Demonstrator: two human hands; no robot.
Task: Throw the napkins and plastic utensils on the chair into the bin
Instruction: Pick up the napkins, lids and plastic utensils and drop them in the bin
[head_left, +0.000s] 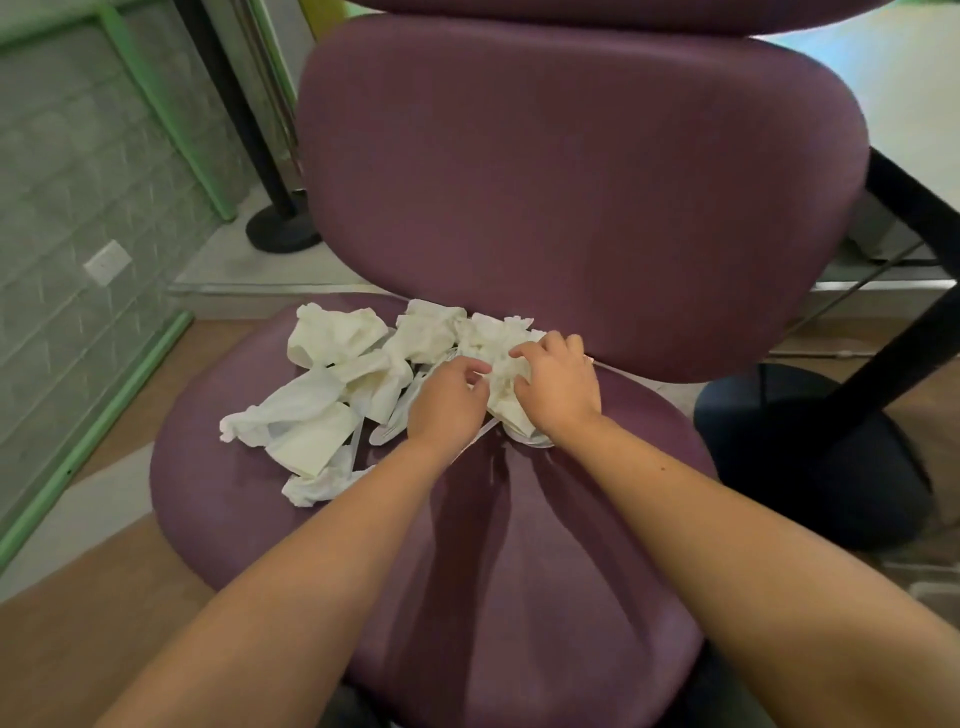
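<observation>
Both hands gathering at the heap's right end.
Left hand (448, 391) and right hand (558, 384) curl their fingers round one crumpled napkin (503, 387); clear utensils (395, 415) beneath could slide off the chair (519, 545); more napkins (332, 395) lie left; bin unseen.

Grey brick-patterned wall (78, 171) with green painted trim (156, 104) and a white wall socket (106, 262) at left; light wooden floor (62, 639) below; round black stand base (283, 228) near the wall; dark round base (810, 457) and black slanted bar (914, 208) at right
</observation>
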